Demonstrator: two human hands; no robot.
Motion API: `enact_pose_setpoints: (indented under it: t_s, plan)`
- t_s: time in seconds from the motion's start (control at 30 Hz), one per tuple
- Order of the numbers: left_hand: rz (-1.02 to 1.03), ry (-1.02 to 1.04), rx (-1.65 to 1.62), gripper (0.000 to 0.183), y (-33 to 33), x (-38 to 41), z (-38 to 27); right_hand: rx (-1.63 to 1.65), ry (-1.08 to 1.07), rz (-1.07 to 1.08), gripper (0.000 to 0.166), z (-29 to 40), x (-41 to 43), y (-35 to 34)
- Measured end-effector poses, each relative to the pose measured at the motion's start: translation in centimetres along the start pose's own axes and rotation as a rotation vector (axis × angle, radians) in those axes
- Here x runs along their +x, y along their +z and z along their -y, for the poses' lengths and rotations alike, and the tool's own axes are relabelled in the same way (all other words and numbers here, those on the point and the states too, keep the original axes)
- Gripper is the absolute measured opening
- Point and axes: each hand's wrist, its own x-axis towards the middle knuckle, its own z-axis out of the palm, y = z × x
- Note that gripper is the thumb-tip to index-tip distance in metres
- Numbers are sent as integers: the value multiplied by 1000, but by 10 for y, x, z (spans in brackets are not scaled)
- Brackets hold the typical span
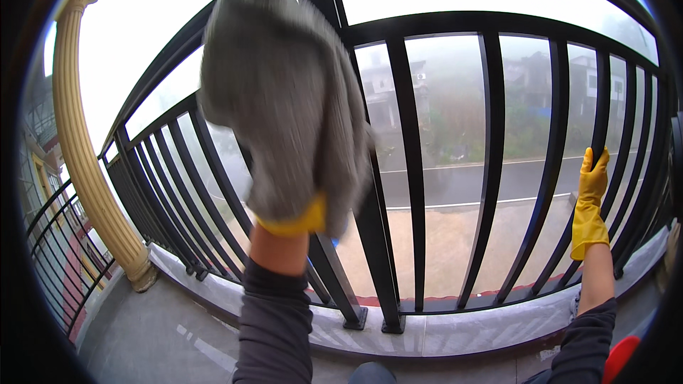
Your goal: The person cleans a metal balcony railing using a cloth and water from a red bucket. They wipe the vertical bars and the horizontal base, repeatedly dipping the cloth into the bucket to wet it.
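A grey cloth [283,85], blurred, hangs over my left hand [299,216] in front of the black metal railing [397,170]. Only the yellow cuff of that hand's rubber glove shows; its fingers are hidden under the cloth. On the right, my right hand [591,192] wears a yellow rubber glove, its fingers around one upright bar [602,101] of the railing.
A low pale ledge [443,333] carries the railing's feet above a grey floor [155,325]. A fluted yellow column [80,117] stands at the left. Part of a red object [621,360] shows at the lower right. A road [448,184] lies beyond the bars.
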Motion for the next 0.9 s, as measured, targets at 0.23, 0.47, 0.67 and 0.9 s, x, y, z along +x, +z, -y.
enact_pose_setpoints:
  t_s: [0.23, 0.47, 0.67, 0.9]
  plan:
    - [90, 91, 319, 29, 9, 31, 16, 39, 32, 17, 41, 11, -10, 1]
    - [174, -641, -384, 31, -11, -221, -16, -1, 158, -42, 37, 25, -14, 3]
    - [769, -284, 383, 45, -28, -359, -26, -22, 145, -79, 38, 28, -11, 12]
    - [754, -328, 366, 52, -35, -332, -51, 3, 146, -111, 41, 35, -11, 10]
